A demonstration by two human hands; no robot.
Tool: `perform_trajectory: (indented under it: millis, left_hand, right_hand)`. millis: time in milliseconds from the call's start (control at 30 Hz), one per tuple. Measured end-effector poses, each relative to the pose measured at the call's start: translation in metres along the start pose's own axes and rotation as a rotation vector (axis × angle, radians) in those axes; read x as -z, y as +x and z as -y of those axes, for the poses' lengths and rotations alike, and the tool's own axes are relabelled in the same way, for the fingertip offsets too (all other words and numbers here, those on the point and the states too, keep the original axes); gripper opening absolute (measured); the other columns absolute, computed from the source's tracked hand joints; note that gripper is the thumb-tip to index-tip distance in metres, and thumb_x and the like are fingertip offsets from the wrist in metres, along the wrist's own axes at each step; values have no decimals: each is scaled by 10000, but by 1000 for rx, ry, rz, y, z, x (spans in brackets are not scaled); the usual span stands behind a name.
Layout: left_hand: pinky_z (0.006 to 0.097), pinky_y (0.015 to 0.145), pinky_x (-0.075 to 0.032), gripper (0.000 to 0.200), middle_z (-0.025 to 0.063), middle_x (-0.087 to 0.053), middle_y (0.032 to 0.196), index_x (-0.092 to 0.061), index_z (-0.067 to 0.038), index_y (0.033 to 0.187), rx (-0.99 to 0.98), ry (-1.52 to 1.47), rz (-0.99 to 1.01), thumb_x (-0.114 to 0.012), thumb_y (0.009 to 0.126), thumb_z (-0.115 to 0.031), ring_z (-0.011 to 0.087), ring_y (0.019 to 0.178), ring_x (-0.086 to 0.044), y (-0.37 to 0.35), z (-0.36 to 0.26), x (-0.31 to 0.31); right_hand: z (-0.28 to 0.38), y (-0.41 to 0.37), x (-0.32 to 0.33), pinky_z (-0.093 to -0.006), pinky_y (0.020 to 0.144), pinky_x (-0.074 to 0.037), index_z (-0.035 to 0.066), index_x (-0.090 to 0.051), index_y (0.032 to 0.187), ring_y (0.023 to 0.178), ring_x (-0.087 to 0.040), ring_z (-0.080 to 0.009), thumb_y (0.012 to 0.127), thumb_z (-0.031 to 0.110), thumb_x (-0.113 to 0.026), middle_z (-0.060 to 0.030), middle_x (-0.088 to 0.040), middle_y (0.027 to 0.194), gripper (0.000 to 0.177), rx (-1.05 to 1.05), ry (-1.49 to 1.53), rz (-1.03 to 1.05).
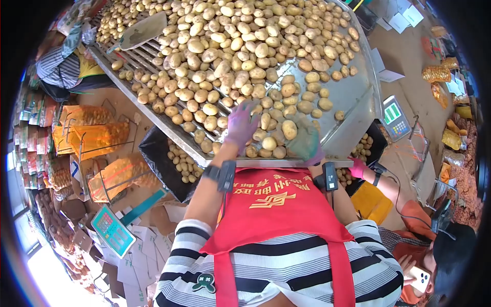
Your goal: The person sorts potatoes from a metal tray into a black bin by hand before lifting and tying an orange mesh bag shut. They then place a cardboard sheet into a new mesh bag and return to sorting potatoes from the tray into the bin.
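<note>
Many potatoes (195,46) surround the loosely spread left hand (242,122); its hold is unclear.

Potatoes (220,56) heaped across the sorting table (348,120), spilling to its near edge; scoop (140,31) on its far-left corner (slats underneath), scale display (395,117) beyond its right edge.

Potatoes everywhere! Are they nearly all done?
Not nearly, I think. Some potatoes already lie in the black bins below. The left hand and right hand are among potatoes at the near edge of the metal table; whether either holds one is unclear. Left: the big heap beyond them.
</note>
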State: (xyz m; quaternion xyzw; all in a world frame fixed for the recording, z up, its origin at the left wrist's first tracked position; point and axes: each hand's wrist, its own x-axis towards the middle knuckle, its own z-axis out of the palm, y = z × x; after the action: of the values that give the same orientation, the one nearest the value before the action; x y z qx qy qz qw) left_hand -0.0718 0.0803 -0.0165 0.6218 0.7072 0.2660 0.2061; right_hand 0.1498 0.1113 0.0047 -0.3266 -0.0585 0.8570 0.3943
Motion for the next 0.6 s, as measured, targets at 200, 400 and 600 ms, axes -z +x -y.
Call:
perform_trajectory:
  millis: [200,400,600]
  left_hand:
    - [375,846,-510,476,183,-570,1173,-514,-10,1209,218,216,362,-585,876,-342,291,1022,-604,29,-10,-17]
    - [248,473,-414,390,64,-615,784,-576,-43,1105,913,-2110,76,-449,948,-377,139,559,-514,-27,-42,10]
    - [194,411,-328,348,-28,-520,745,-561,-110,1042,640,-2216,-214,-607,895,-422,65,500,-406,-109,-15,33]
  right_hand:
    - [18,-4,8,-301,639,-515,-31,-502,1233,796,-598,-196,957,473,-454,-111,-610,1013,577,257,-834,155]
    - [25,20,20,-273,494,-461,9,-543,1106,667,-570,-162,937,489,-493,-82,-610,930,511,-479,156,448]
    - [2,4,-9,-296,651,-489,4,-562,993,746,-580,-207,911,346,-543,-104,-604,881,352,-232,-124,43]
